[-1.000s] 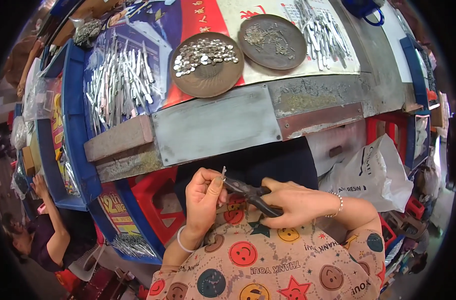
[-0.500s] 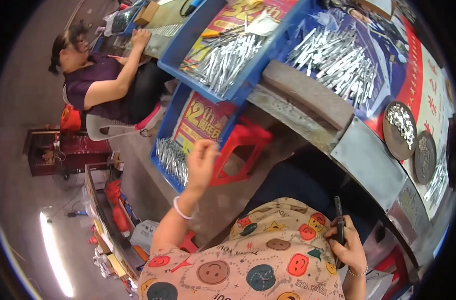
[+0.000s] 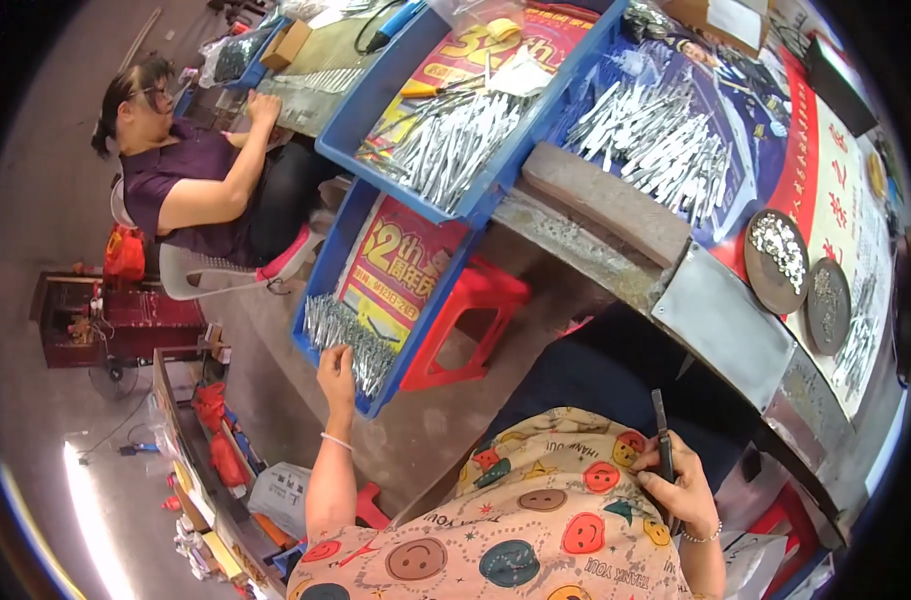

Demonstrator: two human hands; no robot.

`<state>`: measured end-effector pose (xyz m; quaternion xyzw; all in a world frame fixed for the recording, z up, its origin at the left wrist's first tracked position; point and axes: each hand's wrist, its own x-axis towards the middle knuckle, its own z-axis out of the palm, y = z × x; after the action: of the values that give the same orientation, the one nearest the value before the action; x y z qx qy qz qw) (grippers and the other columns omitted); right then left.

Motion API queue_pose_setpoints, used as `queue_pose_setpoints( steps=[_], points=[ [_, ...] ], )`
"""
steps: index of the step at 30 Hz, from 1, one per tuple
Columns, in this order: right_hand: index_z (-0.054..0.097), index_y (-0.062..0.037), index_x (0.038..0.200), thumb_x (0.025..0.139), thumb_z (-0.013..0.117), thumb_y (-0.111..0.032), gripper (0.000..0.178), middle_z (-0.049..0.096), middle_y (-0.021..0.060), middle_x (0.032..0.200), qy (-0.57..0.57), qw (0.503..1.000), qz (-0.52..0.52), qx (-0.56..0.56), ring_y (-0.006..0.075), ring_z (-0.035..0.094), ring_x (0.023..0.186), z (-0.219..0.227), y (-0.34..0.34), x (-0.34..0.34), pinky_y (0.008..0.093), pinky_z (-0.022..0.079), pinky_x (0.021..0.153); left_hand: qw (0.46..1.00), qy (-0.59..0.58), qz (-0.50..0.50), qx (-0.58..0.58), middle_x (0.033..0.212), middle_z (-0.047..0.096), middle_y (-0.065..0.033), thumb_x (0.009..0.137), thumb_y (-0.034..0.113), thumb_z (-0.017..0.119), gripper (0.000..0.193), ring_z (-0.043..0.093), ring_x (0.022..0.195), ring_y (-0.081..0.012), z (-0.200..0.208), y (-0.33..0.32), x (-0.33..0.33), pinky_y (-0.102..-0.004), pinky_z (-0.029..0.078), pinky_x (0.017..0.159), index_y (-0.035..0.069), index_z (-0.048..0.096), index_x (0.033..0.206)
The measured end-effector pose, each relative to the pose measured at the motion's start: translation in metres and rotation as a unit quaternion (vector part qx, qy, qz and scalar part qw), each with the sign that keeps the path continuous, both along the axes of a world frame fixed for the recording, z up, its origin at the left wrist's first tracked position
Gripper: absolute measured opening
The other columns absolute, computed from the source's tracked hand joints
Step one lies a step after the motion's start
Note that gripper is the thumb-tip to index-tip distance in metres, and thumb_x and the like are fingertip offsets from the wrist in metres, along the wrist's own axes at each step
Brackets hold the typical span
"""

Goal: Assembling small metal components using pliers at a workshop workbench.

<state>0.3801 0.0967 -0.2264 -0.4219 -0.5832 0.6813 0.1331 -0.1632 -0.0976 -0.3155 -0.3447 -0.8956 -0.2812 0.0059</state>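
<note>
My left hand (image 3: 337, 378) is over the near edge of the lower blue tray (image 3: 379, 404), its fingers bent together at a heap of small silvery metal pieces (image 3: 350, 335). Whatever is between the fingertips is too small to make out. In front of my patterned shirt, my right hand (image 3: 683, 488) grips a slim dark hand tool (image 3: 664, 450) with a narrow blade-like tip pointing up. Printed red and yellow paper (image 3: 395, 255) lines the lower tray, where one slim dark piece (image 3: 382, 329) lies apart from the heap.
An upper blue tray (image 3: 337, 150) holds many slim metal pieces (image 3: 455, 140). More such pieces (image 3: 660, 150) lie on the bench behind a stone bar (image 3: 605, 200). Two round dishes (image 3: 758, 285) stand at right. A red stool (image 3: 455, 340) stands below; a co-worker (image 3: 190, 185) sits at left.
My left hand has moved left and down, from above the lower tray to its heap of metal pieces. My right hand still holds the dark tool. The view has shifted slightly.
</note>
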Motion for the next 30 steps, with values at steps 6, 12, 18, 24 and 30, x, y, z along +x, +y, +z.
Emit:
queue_pose_setpoints(
  steps=[6,12,18,24,30],
  points=[
    [0.070,0.0002,0.089,0.074,0.069,-0.012,0.019,0.062,0.0126,0.096,0.025,0.999,-0.020,0.028,0.0262,0.058,0.095,0.006,0.003,0.014,0.0367,0.046,0.088,0.994,0.097,-0.033,0.047,0.089,0.064,-0.0127,0.093,0.010,0.060,0.014,0.060,0.081,-0.0219,0.016,0.016,0.005,-0.0320,0.048,0.074,-0.003,0.064,0.096],
    [0.071,-0.0058,0.101,0.083,0.070,-0.023,0.025,0.058,0.0150,0.104,0.048,0.994,0.043,0.086,0.0322,0.061,0.098,-0.003,0.014,0.014,0.0369,0.048,0.088,0.944,-0.217,-0.192,0.160,0.098,0.061,-0.0034,0.094,0.000,0.057,0.012,0.056,0.086,-0.0106,0.110,0.161,0.151,-0.0236,0.046,0.077,0.000,0.062,0.105],
    [0.069,-0.0054,0.105,0.086,0.067,-0.023,0.027,0.057,0.0144,0.108,0.064,0.993,0.039,0.096,0.0325,0.061,0.099,-0.002,0.004,0.018,0.0367,0.049,0.089,0.814,-0.123,-0.559,0.102,0.089,0.063,-0.0155,0.084,-0.002,0.063,0.012,0.063,0.082,-0.0306,0.165,0.323,0.320,-0.0350,0.050,0.073,0.000,0.065,0.096],
    [0.071,-0.0036,0.103,0.082,0.070,-0.018,0.025,0.056,0.0132,0.104,0.060,0.994,-0.011,0.087,0.0280,0.061,0.094,-0.002,-0.008,0.026,0.0341,0.048,0.085,0.854,0.223,-0.468,-0.032,0.095,0.061,-0.0148,0.079,0.018,0.073,0.020,0.059,0.091,-0.0328,0.120,0.436,0.364,-0.0435,0.047,0.078,0.002,0.066,0.089],
    [0.071,-0.0031,0.102,0.082,0.068,-0.018,0.025,0.056,0.0129,0.104,0.055,0.995,-0.043,0.066,0.0272,0.061,0.092,-0.001,-0.001,0.030,0.0346,0.048,0.083,0.848,0.229,-0.472,-0.077,0.088,0.063,-0.0179,0.079,0.020,0.072,0.020,0.062,0.087,-0.0360,0.097,0.462,0.369,-0.0470,0.049,0.075,0.000,0.067,0.081]
  ],
)
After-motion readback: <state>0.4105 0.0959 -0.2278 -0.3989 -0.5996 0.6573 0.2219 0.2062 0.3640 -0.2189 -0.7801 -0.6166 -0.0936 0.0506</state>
